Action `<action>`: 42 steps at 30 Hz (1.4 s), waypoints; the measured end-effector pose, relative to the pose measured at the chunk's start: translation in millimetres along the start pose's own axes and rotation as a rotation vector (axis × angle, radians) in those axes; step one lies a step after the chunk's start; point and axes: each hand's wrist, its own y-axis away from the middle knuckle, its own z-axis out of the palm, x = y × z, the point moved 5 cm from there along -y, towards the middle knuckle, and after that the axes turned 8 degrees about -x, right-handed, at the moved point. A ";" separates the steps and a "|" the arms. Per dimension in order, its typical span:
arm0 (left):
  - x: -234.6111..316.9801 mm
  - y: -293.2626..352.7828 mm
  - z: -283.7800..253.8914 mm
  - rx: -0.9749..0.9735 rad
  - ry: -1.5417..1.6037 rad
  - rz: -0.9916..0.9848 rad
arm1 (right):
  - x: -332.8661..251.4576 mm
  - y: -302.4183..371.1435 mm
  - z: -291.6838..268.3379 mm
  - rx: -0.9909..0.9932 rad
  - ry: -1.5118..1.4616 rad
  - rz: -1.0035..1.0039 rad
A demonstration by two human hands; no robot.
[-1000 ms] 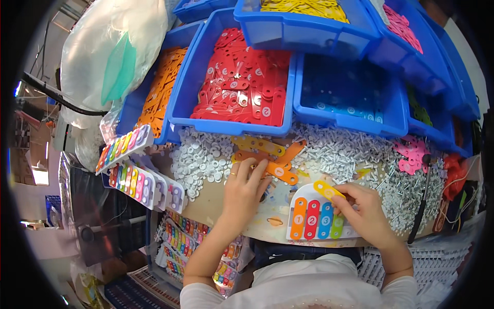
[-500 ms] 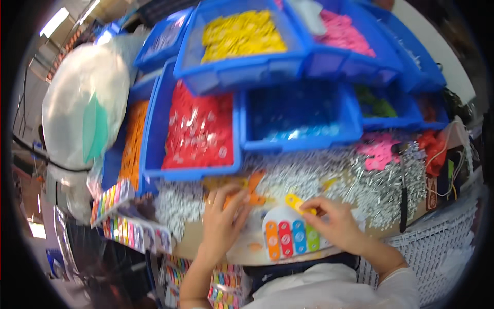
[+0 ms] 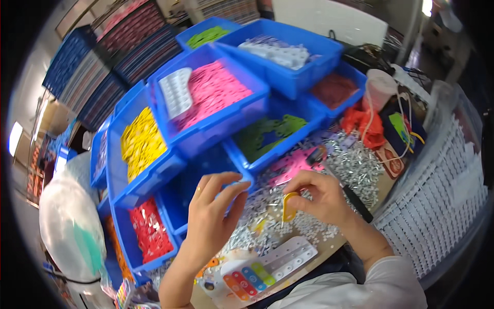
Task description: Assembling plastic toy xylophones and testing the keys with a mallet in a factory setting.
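Note:
My right hand (image 3: 321, 200) pinches a small yellow strip (image 3: 289, 207) between thumb and fingers, above the loose metal parts. A thin pin-like piece seems to hang at the strip's lower edge. To its left, my left hand (image 3: 210, 208) is raised with fingers bent and apart, and nothing shows in it. Below both hands a white plastic board (image 3: 293, 259) lies on the table. Orange, red, blue and green strips (image 3: 249, 278) sit side by side at its left; the right part shows bare white places with round studs.
Blue bins hold yellow pieces (image 3: 141, 147), pink pieces (image 3: 218, 90), red pieces (image 3: 150, 232) and green pieces (image 3: 267, 136). Small silvery metal parts (image 3: 355, 165) cover the table, beside pink pieces (image 3: 298, 164) and a black-handled tool (image 3: 356, 202). A white woven basket (image 3: 435, 201) stands at right.
The view has swung to the right. My right hand has moved the yellow strip from over the board out above the metal parts. My left hand has lifted away from the orange pieces.

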 end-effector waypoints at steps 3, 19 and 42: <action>-3.7 -61.2 27.4 -0.022 -0.059 0.134 | -0.2 -9.5 -14.3 -0.289 -0.733 0.028; 23.4 -303.8 253.1 -0.708 -0.135 -0.485 | 20.2 -2.5 -30.8 -0.640 -1.448 -0.239; -4.9 -326.3 306.0 -0.817 0.255 -0.348 | 20.6 -0.7 -30.2 -0.661 -1.542 -0.268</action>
